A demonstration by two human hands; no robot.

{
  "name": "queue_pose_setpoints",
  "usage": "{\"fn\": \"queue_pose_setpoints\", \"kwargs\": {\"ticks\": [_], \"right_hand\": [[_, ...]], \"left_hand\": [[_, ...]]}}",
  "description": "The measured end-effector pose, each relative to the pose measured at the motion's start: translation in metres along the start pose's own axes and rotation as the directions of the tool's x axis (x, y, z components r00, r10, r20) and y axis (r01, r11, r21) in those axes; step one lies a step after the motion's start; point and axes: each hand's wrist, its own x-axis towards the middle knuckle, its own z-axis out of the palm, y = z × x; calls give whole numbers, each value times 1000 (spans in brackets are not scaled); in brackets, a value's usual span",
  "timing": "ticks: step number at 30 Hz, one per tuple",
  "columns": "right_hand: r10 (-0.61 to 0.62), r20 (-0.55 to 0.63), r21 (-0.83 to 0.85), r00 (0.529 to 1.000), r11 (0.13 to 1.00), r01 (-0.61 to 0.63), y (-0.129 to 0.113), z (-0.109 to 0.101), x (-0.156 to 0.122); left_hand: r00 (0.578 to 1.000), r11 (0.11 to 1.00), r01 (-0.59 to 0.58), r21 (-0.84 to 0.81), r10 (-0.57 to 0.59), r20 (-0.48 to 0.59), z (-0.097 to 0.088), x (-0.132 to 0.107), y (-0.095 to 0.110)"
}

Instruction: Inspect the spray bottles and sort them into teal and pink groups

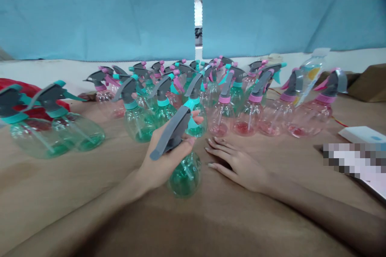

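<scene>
A green spray bottle (pixel 184 180) is in front of me, gripped near its neck by my left hand (pixel 161 162). My right hand (pixel 241 166) lies outstretched on the bench (pixel 193 233) beside it, near more spray bottles (pixel 220 122).

The left hand (pixel 169 150) covers the neck of the green spray bottle (pixel 184 178); whether that bottle's base touches the tabletop (pixel 90 180) cannot be told. The right hand (pixel 241 164) hides its own palm. Both forearms run out of the picture, and the tabletop's near edge is cut off. Toward the far edge, spray bottles (pixel 237 94) overlap too much to count. The lettering on the drink bottle (pixel 313 66) there is too small to read, and spray bottles hide its lower part. At the left, one sprayer head (pixel 9 102) is cut off, and a red thing (pixel 30 92) lies partly hidden. At the right, a pixelated patch obscures a flat thing (pixel 358 164), and a brown box (pixel 370 84) is cut off.
</scene>
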Motion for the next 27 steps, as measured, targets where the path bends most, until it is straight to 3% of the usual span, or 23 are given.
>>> {"fn": "queue_pose_setpoints", "kwargs": {"ticks": [15, 27], "right_hand": [[4, 21, -7, 1000, 1000, -4, -1, -1, 0], [0, -3, 44, 1000, 999, 0, -1, -1, 0]], "left_hand": [[1000, 999, -23, 38, 23, 3, -1, -2, -5], [1000, 1000, 7, 17, -7, -13, -6, -5, 7]]}}
